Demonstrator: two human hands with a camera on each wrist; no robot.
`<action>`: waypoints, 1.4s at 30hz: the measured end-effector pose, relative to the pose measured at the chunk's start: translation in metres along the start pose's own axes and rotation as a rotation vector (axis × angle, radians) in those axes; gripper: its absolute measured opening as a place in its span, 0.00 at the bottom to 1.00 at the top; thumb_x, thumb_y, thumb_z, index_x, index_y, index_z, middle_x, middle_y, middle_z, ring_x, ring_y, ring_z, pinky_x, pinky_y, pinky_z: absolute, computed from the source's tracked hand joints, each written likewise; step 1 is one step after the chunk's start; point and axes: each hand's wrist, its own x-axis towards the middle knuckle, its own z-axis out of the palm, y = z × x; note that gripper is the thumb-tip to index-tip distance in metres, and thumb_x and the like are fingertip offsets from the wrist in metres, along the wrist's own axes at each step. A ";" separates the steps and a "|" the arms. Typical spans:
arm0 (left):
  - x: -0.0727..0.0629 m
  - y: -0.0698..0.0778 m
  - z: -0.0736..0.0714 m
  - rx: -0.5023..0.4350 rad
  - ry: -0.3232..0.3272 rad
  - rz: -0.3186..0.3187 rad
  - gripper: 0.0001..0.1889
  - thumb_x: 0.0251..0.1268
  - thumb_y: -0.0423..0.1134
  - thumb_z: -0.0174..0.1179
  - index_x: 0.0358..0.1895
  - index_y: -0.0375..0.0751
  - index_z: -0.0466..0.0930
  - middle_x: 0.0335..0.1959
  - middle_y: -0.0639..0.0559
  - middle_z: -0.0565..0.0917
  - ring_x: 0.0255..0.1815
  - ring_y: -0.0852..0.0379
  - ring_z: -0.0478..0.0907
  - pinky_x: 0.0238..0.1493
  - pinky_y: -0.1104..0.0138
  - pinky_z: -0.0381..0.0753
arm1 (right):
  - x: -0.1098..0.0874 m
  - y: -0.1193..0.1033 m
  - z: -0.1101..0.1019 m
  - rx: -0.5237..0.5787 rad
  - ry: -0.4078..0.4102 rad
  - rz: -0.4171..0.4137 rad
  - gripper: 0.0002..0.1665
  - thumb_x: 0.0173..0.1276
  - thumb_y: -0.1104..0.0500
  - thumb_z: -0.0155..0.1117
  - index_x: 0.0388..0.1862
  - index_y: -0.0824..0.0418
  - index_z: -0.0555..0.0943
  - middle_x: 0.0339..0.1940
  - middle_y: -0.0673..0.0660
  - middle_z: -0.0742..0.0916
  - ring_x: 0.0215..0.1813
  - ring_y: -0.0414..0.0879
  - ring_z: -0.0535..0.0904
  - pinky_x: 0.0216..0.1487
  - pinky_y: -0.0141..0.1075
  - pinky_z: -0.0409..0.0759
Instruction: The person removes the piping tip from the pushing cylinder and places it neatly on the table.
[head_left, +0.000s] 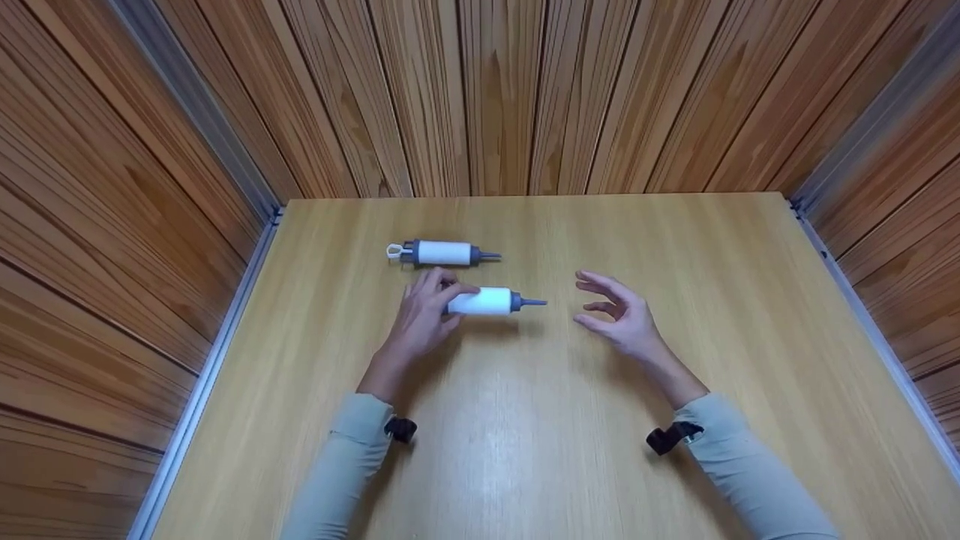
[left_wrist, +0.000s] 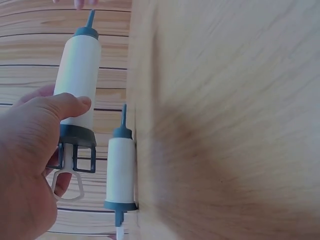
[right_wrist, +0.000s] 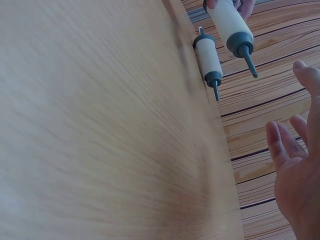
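My left hand (head_left: 421, 313) holds a white-barrelled syringe (head_left: 487, 301) with a dark grey nozzle, raised off the table and pointing right. In the left wrist view the thumb lies along the barrel (left_wrist: 80, 70), and a pale ring handle (left_wrist: 68, 197) sticks out at the rear beside the palm. The right hand (head_left: 621, 313) hovers to the right of the nozzle tip, fingers spread and bent, touching nothing. A second, similar syringe (head_left: 444, 253) lies on the table behind the left hand, its nozzle also to the right.
The wooden table (head_left: 525, 442) is bounded by a plank wall (head_left: 495, 97) at the back and more planks at both sides, with metal rails (head_left: 225, 330) along its side edges. A dark wrist camera (head_left: 401, 430) sits by the left sleeve, another (head_left: 667, 439) by the right.
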 end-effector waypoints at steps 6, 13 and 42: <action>-0.003 0.010 0.001 -0.010 0.014 0.011 0.23 0.73 0.36 0.77 0.67 0.58 0.89 0.68 0.45 0.81 0.70 0.40 0.77 0.65 0.48 0.76 | -0.001 0.000 0.005 -0.001 0.001 0.007 0.41 0.67 0.82 0.74 0.79 0.73 0.77 0.77 0.66 0.86 0.74 0.42 0.87 0.65 0.32 0.90; -0.002 0.021 0.000 -0.007 0.029 0.033 0.24 0.71 0.35 0.78 0.67 0.57 0.89 0.66 0.45 0.82 0.70 0.39 0.78 0.65 0.47 0.77 | -0.001 -0.001 0.012 0.005 0.018 0.030 0.39 0.68 0.80 0.75 0.78 0.73 0.78 0.75 0.76 0.85 0.72 0.40 0.88 0.64 0.32 0.90; 0.011 0.054 0.001 -0.036 0.050 0.080 0.23 0.71 0.35 0.79 0.67 0.57 0.89 0.67 0.44 0.82 0.69 0.39 0.78 0.63 0.47 0.77 | 0.000 -0.014 0.036 0.070 0.060 0.025 0.33 0.71 0.80 0.72 0.75 0.76 0.78 0.62 0.56 0.94 0.63 0.38 0.91 0.62 0.31 0.90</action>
